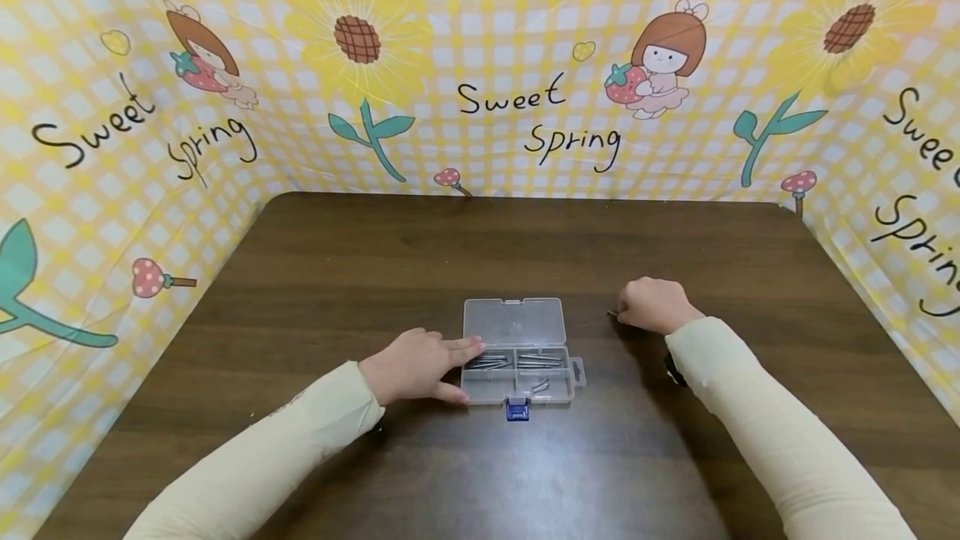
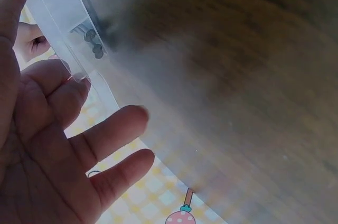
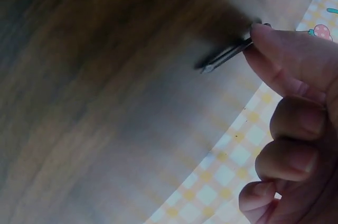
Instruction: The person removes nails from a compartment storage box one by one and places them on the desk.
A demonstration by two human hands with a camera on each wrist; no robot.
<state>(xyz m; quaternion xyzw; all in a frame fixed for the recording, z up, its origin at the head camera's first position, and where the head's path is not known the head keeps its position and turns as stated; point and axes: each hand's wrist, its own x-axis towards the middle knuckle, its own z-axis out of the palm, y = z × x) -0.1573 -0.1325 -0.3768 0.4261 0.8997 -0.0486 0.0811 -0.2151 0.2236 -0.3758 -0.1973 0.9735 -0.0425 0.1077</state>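
Observation:
A clear plastic compartment box [image 1: 491, 391] lies on the table with its lid [image 1: 513, 322] raised at the back. Several metal nails [image 1: 540, 361] fill its two back compartments, and a few short ones [image 1: 541, 387] lie in the front right one. My left hand [image 1: 416, 365] touches the box's left side, fingers mostly straight, thumb near the front corner. In the left wrist view, nail heads [image 2: 90, 35] show through the clear wall. To the right of the box, my right hand [image 1: 654, 305] pinches a nail [image 3: 228, 57] between thumb and index finger, its point close to the tabletop.
The brown wooden table [image 1: 360, 248] has cloth with a yellow check pattern [image 1: 510, 40] standing around its back and sides. A blue latch [image 1: 517, 410] sticks out from the box's front, and a hanging tab [image 1: 577, 371] from its right side.

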